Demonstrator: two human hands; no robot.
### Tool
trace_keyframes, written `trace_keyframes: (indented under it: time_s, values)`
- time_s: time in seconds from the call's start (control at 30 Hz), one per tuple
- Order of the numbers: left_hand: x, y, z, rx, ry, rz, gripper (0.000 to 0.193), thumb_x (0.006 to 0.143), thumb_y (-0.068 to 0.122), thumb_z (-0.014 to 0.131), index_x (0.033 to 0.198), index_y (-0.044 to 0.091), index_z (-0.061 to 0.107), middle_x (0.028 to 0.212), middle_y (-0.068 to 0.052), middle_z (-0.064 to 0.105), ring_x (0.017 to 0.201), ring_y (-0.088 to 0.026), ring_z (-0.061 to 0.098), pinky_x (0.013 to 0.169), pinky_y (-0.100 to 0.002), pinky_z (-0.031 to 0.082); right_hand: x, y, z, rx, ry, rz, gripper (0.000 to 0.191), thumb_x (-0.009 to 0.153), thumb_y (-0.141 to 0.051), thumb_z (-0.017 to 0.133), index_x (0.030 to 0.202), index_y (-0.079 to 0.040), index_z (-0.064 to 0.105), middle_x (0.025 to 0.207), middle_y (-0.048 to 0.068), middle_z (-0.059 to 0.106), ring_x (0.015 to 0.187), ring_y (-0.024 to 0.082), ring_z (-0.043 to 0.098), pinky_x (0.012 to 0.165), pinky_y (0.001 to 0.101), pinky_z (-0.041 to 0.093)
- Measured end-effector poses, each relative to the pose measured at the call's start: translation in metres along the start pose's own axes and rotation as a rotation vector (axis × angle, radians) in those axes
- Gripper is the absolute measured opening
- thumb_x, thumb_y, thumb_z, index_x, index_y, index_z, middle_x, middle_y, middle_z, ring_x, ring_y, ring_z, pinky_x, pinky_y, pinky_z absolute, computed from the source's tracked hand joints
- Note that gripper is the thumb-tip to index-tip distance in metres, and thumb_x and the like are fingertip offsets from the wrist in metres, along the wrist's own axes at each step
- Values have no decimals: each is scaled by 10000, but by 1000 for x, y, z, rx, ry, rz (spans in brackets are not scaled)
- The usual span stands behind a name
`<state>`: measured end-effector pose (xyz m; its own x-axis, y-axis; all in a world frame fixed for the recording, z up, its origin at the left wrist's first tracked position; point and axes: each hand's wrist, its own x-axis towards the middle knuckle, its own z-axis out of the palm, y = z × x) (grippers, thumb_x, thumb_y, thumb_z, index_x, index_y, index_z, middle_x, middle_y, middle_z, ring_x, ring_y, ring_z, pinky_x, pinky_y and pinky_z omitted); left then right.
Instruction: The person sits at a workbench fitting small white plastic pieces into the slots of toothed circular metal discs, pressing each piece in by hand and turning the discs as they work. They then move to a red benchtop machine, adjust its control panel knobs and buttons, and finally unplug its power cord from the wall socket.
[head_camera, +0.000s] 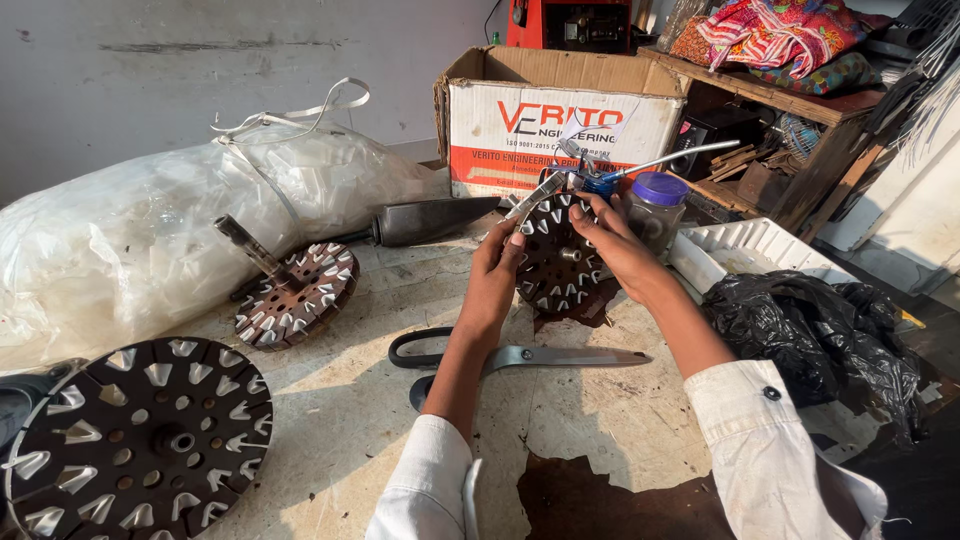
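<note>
Head view: a stained, pale concrete worktop (350, 420) runs up to a grey plastered wall (150, 60), with a rough wooden shelf (800, 100) of bright cloth bundles at the right and sunlight across the surface.

Three dark round slotted metal stator discs are in sight. The person's left hand (497, 270) and right hand (618, 245) hold one, the brown slotted disc with white paper inserts (557, 262), upright just above the worktop's centre, each grip wrapped around an edge. The left fingers also pinch a thin grey metal strip (532, 198) against the top rim.

A second rusty disc on a shaft (297, 293) lies to the left, and a larger black disc (135, 437) sits at the lower left corner.

One pair of black-handled steel scissors (510, 358) lies beneath the forearms. One white-and-red cardboard box (560, 120) stands behind, one purple-lidded jar (655, 210) just beside the right hand, one white plastic tray (750, 250), one black plastic bag (810, 320) and one large clear sack (150, 230).
</note>
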<state>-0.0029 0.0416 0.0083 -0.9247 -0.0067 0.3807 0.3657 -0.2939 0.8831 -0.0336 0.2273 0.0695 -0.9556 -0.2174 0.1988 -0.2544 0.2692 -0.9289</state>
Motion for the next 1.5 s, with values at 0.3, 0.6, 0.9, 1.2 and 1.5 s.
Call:
trace_keyframes:
  time_s: [0.3,0.6,0.9,1.2,1.5]
  values:
    - [1,-9,-5,37,31,5,423,1064,335,539,1320,3,594,1102,-3,665,1021,-102,576,920,-263,465,-5,18,14,-33,388,-476,458,1116,-452,488,1260,-43,637,1341,101,632,1279,263,540,1137,373,406]
    - [-45,56,-51,929,164,249,420,1072,394,521,1063,18,708,922,-209,721,800,-356,633,673,-445,473,-28,-15,30,-492,617,-800,269,1118,-232,585,1279,-18,607,1300,139,591,1258,318,484,1115,435,375]
    - [-69,57,-91,-7,490,196,397,1111,311,517,1023,-30,702,825,-102,711,702,-151,589,643,-327,489,-80,-45,142,-783,213,-1409,396,930,30,615,1301,-104,580,1368,109,538,1348,325,439,1179,533,335]
    - [-73,65,-138,-449,89,-217,374,1033,288,514,1334,77,582,1226,-62,722,1096,-176,653,854,-326,521,-101,-76,205,-484,-39,-1232,539,930,128,624,1406,-45,441,1442,153,474,1349,376,532,1141,467,481]
    - [-58,60,-138,-519,-175,-249,501,1065,404,562,1476,127,490,1443,-122,594,1216,-228,609,1050,-468,500,-87,-151,305,-698,-258,-1322,469,761,83,623,1226,31,667,1176,156,670,1143,320,636,1038,454,497]
